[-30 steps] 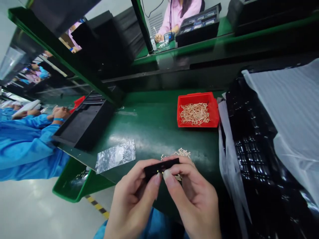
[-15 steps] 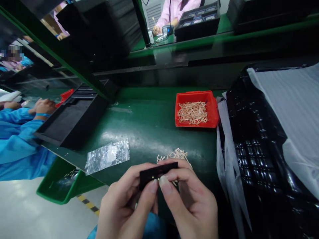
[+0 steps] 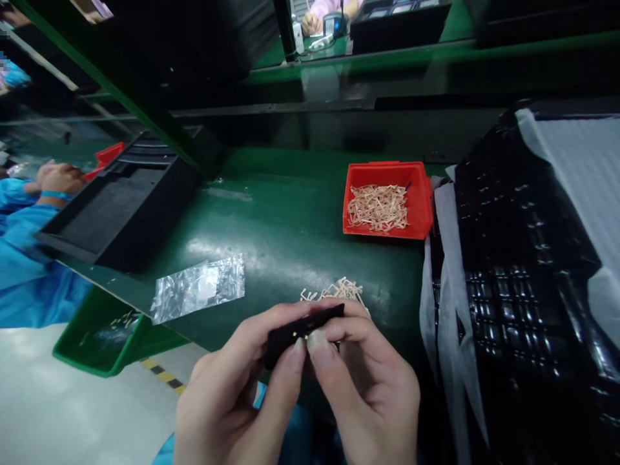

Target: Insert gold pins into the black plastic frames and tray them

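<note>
Black plastic part (image 3: 304, 330), perhaps a connector housing, is pinched between the left hand (image 3: 227, 394) and right hand (image 3: 363, 381) above the green bench mat (image 3: 271, 239); slipping fingertips could drop it onto the loose copper-coloured strips (image 3: 334, 290).

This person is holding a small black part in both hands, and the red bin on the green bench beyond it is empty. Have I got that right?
Not quite: the bin isn't empty. The head view shows the red bin holding a heap of thin copper-coloured strips. The rest stands.
</note>
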`<state>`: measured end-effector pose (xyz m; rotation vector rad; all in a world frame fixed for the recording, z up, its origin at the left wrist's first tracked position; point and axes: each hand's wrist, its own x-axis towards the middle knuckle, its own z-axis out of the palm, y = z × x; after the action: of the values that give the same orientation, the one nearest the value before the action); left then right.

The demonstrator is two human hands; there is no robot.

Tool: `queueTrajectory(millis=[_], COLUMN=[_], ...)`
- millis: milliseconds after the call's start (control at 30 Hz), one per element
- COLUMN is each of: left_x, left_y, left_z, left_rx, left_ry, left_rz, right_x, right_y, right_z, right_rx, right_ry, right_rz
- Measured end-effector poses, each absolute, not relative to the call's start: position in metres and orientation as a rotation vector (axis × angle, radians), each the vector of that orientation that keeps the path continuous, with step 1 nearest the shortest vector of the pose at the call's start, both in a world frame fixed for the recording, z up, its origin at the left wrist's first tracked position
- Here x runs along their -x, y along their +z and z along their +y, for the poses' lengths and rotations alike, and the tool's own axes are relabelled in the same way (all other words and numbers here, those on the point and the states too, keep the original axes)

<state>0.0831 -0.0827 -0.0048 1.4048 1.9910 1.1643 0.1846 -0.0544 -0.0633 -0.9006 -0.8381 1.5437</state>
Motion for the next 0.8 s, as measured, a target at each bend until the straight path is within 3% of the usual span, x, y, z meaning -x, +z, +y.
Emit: queueTrajectory(millis=[200, 800], left_x=[-0.0812, -0.0821], left_y=[-0.0048, -0.0107], left_z=[-0.0869, -0.0818], left_rx=[-1.467, -1.404], left_ry=[1.067, 1.242], left_rz=[2.086, 1.909], right_x=[-0.1819, -0.1815], right_y=[-0.0601, -0.0616], right_z=[-0.056, -0.0588], right_rx=[0.927, 1.013], right_ry=[1.541, 1.556], right_rz=[-0.761, -0.774])
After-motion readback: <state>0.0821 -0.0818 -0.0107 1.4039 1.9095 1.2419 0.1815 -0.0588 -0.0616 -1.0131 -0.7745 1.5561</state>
